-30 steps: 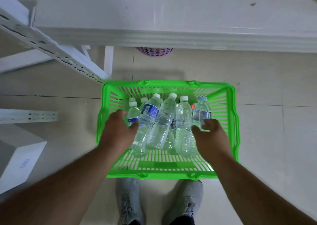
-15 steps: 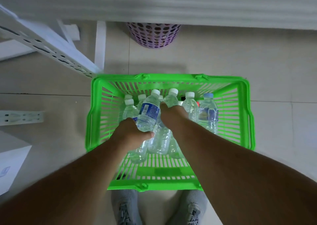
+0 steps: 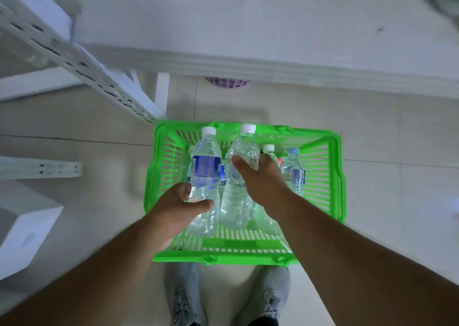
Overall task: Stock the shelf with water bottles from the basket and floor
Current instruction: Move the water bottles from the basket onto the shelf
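Above the green basket point(image 3: 336, 176), the left hand point(image 3: 173, 206) grips a blue-labelled water bottle point(image 3: 206, 174) and the right hand point(image 3: 263, 179) clasps a clear bottle point(image 3: 238, 191) — both lifted since a moment ago, ready for the white shelf point(image 3: 248, 27) beyond — more bottles remain inside.
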### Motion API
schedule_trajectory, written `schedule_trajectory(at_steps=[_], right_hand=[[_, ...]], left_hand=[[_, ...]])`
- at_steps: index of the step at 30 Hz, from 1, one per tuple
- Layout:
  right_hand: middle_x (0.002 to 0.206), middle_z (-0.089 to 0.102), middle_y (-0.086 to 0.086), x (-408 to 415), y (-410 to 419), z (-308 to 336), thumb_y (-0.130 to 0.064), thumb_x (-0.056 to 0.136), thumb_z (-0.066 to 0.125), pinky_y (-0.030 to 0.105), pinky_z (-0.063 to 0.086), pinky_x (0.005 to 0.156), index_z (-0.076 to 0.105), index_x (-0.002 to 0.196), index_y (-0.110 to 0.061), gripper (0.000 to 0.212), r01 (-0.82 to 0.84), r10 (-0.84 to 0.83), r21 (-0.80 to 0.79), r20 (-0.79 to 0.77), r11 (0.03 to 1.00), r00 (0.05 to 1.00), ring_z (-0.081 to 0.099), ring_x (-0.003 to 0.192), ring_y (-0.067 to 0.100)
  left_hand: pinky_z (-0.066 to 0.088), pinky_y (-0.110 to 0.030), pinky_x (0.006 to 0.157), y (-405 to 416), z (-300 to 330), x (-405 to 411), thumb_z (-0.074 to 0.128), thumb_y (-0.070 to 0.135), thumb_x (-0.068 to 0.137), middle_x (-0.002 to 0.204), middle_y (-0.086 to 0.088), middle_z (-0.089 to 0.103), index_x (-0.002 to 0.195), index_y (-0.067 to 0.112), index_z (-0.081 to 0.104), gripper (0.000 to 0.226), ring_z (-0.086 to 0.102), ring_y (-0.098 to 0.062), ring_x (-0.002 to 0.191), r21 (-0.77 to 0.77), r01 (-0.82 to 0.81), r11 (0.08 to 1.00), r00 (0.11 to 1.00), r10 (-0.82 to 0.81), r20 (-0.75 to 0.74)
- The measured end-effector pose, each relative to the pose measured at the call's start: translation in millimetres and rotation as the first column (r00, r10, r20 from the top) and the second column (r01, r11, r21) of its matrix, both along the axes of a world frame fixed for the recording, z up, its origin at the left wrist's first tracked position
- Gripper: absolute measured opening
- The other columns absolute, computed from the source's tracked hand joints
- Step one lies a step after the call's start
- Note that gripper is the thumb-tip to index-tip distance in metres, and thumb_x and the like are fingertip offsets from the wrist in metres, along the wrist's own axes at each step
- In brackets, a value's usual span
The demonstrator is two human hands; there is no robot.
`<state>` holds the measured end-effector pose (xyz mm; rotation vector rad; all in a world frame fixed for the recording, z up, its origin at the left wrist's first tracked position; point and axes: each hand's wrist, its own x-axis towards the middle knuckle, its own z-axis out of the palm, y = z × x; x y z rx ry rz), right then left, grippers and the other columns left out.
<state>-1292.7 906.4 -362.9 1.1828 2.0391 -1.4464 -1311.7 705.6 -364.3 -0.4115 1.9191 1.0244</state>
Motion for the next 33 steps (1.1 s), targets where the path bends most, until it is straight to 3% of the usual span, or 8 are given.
schedule_trajectory(at_steps=[2,5,10,13,19,26,30,33], right_hand=[[0.067,0.064,-0.015,0,3,53,-0.06,0.082,0.068,0.009,0.037,0.045,0.057,0.083,-0.026,0.036,-0.036,0.039,0.048,-0.054,0.998,0.998,0.059,0.06,-0.01],[0.058,0.062,-0.025,1,7,152,-0.059,0.082,0.069,0.007,0.033,0.039,0.059,0.076,-0.029,0.032,-0.077,0.089,0.088,-0.14,0.993,0.986,0.055,0.049,-0.01],[0.056,0.061,-0.02,10,10,336,-0.054,0.086,0.068,0.009,0.037,0.046,0.059,0.07,-0.03,0.03,-0.098,0.141,0.177,-0.249,0.979,0.958,0.055,0.051,-0.009],[0.076,0.072,-0.011,27,8,439,-0.053,0.086,0.067,0.021,0.051,0.066,0.069,0.087,-0.026,0.027,-0.107,0.17,0.207,-0.315,0.972,0.934,0.066,0.072,-0.002],[0.093,0.075,-0.009,84,4,605,-0.045,0.087,0.07,0.032,0.054,0.084,0.068,0.098,-0.029,0.019,-0.093,0.173,0.176,-0.521,0.98,0.836,0.069,0.089,0.005],[0.091,0.074,-0.017,125,16,740,-0.044,0.086,0.073,0.006,0.045,0.066,0.068,0.105,-0.026,0.027,-0.091,0.213,0.21,-0.685,0.973,0.696,0.066,0.082,-0.009],[0.094,0.075,-0.012,138,23,790,-0.043,0.087,0.072,0.027,0.053,0.073,0.07,0.1,-0.028,0.02,-0.098,0.216,0.198,-0.757,0.975,0.617,0.068,0.08,-0.001],[0.093,0.075,-0.01,141,28,813,-0.041,0.087,0.073,0.027,0.054,0.079,0.069,0.1,-0.025,0.021,-0.099,0.212,0.19,-0.787,0.977,0.579,0.07,0.086,0.003]], left_hand=[[0.046,-0.034,0.089,-3,48,2,0.088,0.035,0.067,0.115,-0.003,0.064,0.11,0.019,0.064,0.052,0.063,-0.023,0.105,0.059,-0.036,0.998,0.999,0.037,-0.018],[0.045,-0.028,0.077,-6,136,6,0.087,0.03,0.069,0.109,0.0,0.067,0.107,0.019,0.064,0.046,0.065,-0.019,0.099,0.132,-0.053,0.99,0.996,0.061,-0.06],[0.048,-0.03,0.083,-10,301,14,0.084,0.037,0.061,0.106,0.0,0.072,0.109,0.021,0.067,0.053,0.068,-0.019,0.1,0.254,-0.015,0.967,0.997,0.034,-0.072],[0.05,-0.034,0.091,-15,395,26,0.083,0.04,0.059,0.104,-0.001,0.075,0.107,0.022,0.068,0.053,0.07,-0.017,0.099,0.292,0.039,0.956,0.99,0.003,-0.143],[0.049,-0.025,0.076,-19,546,74,0.084,0.028,0.067,0.102,0.008,0.075,0.103,0.035,0.068,0.04,0.071,-0.005,0.09,0.393,0.041,0.919,0.936,0.103,-0.337],[0.052,-0.037,0.091,-14,668,110,0.084,0.022,0.06,0.108,0.005,0.075,0.111,0.025,0.065,0.055,0.07,-0.018,0.102,0.418,0.083,0.905,0.802,0.188,-0.567],[0.053,-0.035,0.088,-7,710,123,0.084,0.017,0.06,0.106,0.002,0.076,0.11,0.023,0.066,0.054,0.071,-0.016,0.099,0.436,0.086,0.896,0.741,0.236,-0.629],[0.055,-0.03,0.083,-1,728,128,0.085,0.009,0.068,0.106,0.004,0.075,0.11,0.024,0.066,0.049,0.071,-0.013,0.098,0.435,0.087,0.896,0.701,0.255,-0.666]])
